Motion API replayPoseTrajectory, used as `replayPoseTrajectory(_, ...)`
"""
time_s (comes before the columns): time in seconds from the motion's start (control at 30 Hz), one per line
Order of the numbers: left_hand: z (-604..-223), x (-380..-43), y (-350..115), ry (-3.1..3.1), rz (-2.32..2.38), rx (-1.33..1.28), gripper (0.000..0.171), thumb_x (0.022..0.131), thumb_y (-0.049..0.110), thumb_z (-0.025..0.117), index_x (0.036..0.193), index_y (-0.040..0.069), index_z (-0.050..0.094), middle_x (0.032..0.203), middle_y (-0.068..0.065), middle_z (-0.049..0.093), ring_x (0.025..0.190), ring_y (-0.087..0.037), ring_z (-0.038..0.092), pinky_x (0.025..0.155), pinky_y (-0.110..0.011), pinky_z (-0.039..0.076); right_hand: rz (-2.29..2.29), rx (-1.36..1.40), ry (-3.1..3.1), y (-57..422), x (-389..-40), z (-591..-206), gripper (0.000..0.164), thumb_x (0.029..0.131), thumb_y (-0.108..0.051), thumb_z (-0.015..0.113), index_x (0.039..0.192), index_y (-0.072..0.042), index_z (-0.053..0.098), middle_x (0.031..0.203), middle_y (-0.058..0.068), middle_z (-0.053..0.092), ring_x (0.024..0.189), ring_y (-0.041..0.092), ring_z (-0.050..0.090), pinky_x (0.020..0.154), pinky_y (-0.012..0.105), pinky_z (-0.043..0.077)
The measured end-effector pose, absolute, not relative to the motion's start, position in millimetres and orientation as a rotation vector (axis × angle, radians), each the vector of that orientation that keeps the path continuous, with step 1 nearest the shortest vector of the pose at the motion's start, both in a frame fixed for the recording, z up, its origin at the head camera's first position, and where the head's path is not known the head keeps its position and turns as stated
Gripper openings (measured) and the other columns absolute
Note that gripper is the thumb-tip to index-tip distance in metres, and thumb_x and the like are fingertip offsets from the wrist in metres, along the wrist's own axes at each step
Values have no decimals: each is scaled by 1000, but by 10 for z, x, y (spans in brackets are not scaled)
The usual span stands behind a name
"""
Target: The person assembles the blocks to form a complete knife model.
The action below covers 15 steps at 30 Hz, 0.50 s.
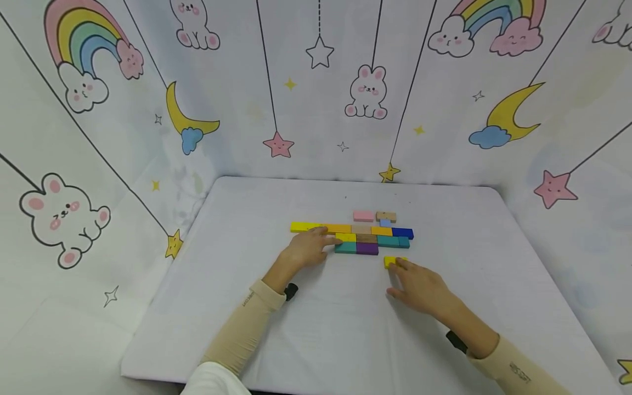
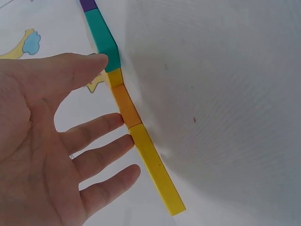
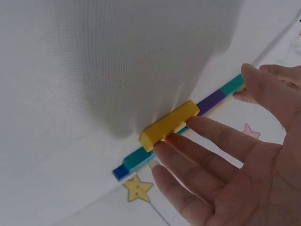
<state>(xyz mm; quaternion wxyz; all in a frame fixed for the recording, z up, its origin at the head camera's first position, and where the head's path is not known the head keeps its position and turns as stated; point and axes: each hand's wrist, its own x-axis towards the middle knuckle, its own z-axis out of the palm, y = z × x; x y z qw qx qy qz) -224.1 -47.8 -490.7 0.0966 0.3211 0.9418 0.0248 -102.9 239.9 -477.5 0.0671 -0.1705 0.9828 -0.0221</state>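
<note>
Light Touch on a Lone Yellow Block (image 1: 389, 263)

Fingertips of a person's right hand (image 1: 419, 285) rest against a yellow block that lies on a white-covered desk (image 1: 316, 340), on the person's side of a group of colored pieces and apart from it. The fingers are extended and slightly spread, the thumb well clear of the block, so nothing is gripped. At the group's other end, the left hand (image 1: 307, 249) reaches in with its fingers wide and straight, touching an orange block (image 1: 339, 229) and a long yellow bar (image 1: 303, 226), its thumb at the end of a teal block (image 1: 345, 248) beside a purple block (image 1: 367, 249). Farther off lie a pink block (image 1: 363, 216) and a tan block (image 1: 386, 216).

The lone block looks light, stiff and hardly fragile, probably painted wood; its smooth faces might slip a little under a glancing push. Its two long sides, pinched near the middle between thumb and fingers, appear the best hold; flat pressure would likely slide it over the cloth.
</note>
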Motion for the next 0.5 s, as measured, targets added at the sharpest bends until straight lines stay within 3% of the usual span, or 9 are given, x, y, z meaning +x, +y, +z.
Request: replayPoseTrajectory(0.5, -4904, -2226, -480, 2799, 66, 964, 48, 107, 23, 58, 152, 38, 55, 162, -5, 45, 150, -28, 41, 117, -49, 43, -79, -497, 2955, 2372, -1140, -4798, 61, 93, -41, 78, 137, -2, 66, 145, 26, 58, 131, 44, 59, 101, 57, 53)
